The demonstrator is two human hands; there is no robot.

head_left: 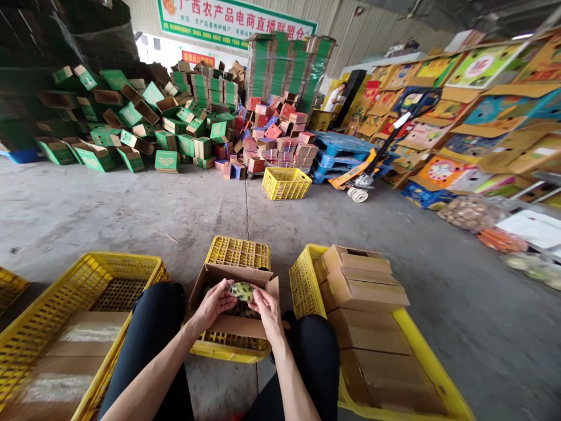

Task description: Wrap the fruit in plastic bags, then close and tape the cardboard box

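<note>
My left hand (216,303) and my right hand (265,308) pinch opposite ends of a small oval, yellow-green item with dark spots (241,291). It looks like a piece of fruit, though its exact kind is unclear. Both hands hold it over an open cardboard box (239,325), whose flaps stand out. Inside the box lie more dark-spotted pieces, partly hidden by my hands and the held one. Under the box is an upturned yellow plastic crate (236,252), between my knees.
To the right, a yellow crate (302,280) holds several closed cardboard boxes (370,333). Another yellow crate (131,263) at left holds taped boxes (83,356). Farther off are a yellow basket (287,184), blue pallets (337,146), a pallet jack (363,169), piled cartons (166,161) and a person (335,98).
</note>
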